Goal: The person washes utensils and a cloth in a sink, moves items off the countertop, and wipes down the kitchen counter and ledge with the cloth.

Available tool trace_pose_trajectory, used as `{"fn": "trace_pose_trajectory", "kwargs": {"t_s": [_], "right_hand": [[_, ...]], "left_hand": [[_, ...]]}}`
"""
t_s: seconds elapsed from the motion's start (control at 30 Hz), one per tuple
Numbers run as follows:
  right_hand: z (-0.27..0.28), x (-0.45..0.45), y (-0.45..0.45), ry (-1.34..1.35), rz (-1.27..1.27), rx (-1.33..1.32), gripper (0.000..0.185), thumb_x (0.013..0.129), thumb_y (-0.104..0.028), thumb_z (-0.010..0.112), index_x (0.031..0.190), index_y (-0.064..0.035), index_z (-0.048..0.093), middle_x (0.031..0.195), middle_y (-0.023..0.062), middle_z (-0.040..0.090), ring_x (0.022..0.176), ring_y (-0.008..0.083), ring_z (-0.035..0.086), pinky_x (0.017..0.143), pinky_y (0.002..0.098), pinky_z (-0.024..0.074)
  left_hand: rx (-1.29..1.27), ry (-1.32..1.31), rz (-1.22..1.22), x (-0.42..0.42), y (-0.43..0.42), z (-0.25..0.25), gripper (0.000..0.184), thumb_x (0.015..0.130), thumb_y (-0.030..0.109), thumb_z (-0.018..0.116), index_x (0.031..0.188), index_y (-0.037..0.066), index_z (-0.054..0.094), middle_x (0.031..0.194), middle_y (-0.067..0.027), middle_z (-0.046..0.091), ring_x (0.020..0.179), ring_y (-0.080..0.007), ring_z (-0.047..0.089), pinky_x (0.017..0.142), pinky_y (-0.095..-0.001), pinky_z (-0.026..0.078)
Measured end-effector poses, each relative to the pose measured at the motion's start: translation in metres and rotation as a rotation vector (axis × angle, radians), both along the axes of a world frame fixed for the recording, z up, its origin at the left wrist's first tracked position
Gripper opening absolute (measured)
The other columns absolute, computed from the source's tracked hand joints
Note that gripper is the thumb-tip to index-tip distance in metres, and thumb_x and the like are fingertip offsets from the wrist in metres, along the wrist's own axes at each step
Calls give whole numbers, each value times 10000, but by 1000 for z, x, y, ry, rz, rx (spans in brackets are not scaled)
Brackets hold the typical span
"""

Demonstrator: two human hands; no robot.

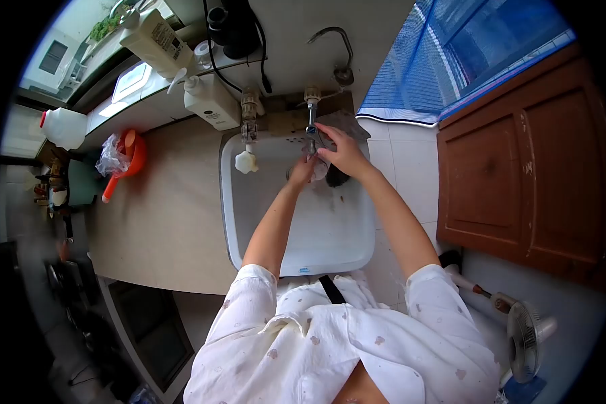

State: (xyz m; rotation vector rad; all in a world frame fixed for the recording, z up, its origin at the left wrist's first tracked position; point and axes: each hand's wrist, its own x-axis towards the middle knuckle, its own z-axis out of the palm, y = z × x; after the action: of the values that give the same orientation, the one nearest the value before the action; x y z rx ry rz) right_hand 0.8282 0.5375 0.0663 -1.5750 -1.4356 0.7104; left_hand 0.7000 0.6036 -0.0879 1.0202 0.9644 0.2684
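Observation:
A white sink [303, 242] lies in front of me with both my hands over its back part. My right hand [347, 153] is at the metal faucet [312, 116], its fingertips on the faucet's body and its thumb lower down by the spout. Just below, my left hand [301, 171] is closed beside a small clear, pinkish thing [319, 170], too unclear to name. A dark, bristly-looking thing [337, 177] sits in the sink under my right hand. Left of the faucet, a second tap [248, 128] has a white knob [246, 161].
On the left counter [161, 222] stand an orange ladle-like dipper [133, 156] and a white jug [65, 128]. Pump bottles [212, 101] are behind it. A thin curved spout [343, 47] rises at the back. To the right are a brown wooden door [512, 182] and a fan [524, 337].

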Motion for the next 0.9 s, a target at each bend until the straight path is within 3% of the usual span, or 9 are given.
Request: {"fn": "trace_pose_trajectory", "kwargs": {"t_s": [0.07,0.2,0.33,0.37,0.47,0.6,0.73,0.8,0.9], "right_hand": [[-16,5,-4,379,-120,-88,501,752,-231,578,1206,-85,424,1162,97,481,1065,226,453,893,382,360],[-78,-3,-22,911,-691,-586,684,745,-538,514,1247,-105,346,1222,75,414,1101,260,414,889,492,322],[-114,-25,-9,1466,-640,-837,564,758,-509,509,1149,-116,404,1154,89,446,992,237,467,799,448,381],[-123,-29,-1,1460,-612,-858,564,758,-509,509,1149,-116,404,1154,89,446,992,237,467,799,448,381],[-150,-43,25,1580,-355,-453,267,843,-219,468,1057,-62,497,948,69,561,855,173,542,668,374,459],[-152,-72,50,1028,-498,-381,224,824,-192,494,1002,-57,512,898,64,561,785,142,544,667,305,460],[-162,-65,52,942,-632,-454,247,814,-228,524,993,-59,510,859,48,562,736,136,547,651,268,452],[-138,-48,37,1237,-346,-411,280,818,-279,524,989,-57,521,852,36,568,741,149,544,656,270,443],[-138,-15,17,1155,-331,-521,322,822,-325,509,971,-39,525,823,47,579,757,192,551,677,300,440]], "left_hand": [[696,318,-104,10,7,-34,321,808,354,507,911,61,587,819,-152,614,712,-321,588,589,-381,446],[742,363,-56,14,6,9,327,803,327,503,849,15,588,850,-213,587,746,-395,554,630,-409,439],[324,74,216,20,1,11,311,790,301,524,884,10,579,770,-183,603,678,-365,570,607,-394,440],[11,-132,395,20,-3,13,321,781,300,539,905,5,570,752,-178,602,641,-359,570,595,-386,442],[233,62,537,9,-8,9,370,747,302,570,966,6,544,773,-170,583,660,-329,556,637,-373,445],[824,734,763,14,-19,11,452,693,333,608,1006,15,532,913,-171,529,811,-326,507,773,-395,402],[727,948,845,27,-16,5,420,730,271,608,1048,16,507,1034,-145,529,871,-247,537,753,-324,419],[72,-240,938,33,-12,-12,403,775,281,573,1070,18,494,975,-119,550,829,-194,548,709,-310,437],[-350,-317,641,25,-7,32,351,805,265,542,1054,19,506,917,-98,570,775,-154,554,643,-291,457]]}}
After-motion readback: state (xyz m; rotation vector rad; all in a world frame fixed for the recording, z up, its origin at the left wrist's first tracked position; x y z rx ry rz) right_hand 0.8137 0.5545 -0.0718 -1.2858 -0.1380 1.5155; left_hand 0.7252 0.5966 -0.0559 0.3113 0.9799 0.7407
